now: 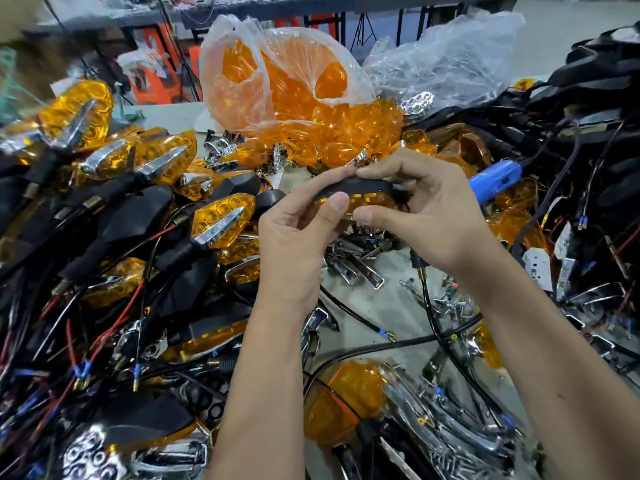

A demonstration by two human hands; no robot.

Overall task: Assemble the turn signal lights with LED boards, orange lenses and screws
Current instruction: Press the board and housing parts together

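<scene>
- The left hand [294, 233] and the right hand [429, 209] each have a grip clamped on one turn signal light [356, 195], held above the desk [388, 306].
- Its orange lens faces the person.
- A plastic bag of orange lenses [294, 84] sits behind.

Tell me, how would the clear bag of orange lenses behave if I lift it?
The bag is thin, crumpled film, so it would probably sag. It looks open, with lenses spilled below, so more might slide out. They seem light plastic.
</scene>
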